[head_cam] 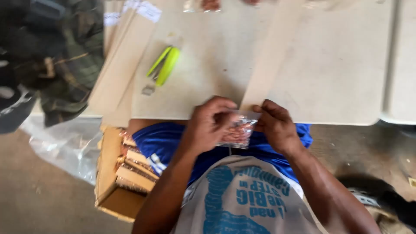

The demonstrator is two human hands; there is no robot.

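Currently both hands pinch a small clear packet [237, 133] of reddish-brown pieces at the table edge [329, 118]. Left hand [211, 123] fingers curl over its top-left; right hand [276, 125] fingertips grip the top-right corner, against a long cardboard strip [273, 56]. Looks like the top is being lined up with the strip; needs a steady two-point grip. Yellow-green stapler [164, 65] lies well beyond the fingers.

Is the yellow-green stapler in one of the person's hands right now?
No, the stapler lies on the table, apart from both hands, while the left hand and right hand hold a small clear packet.
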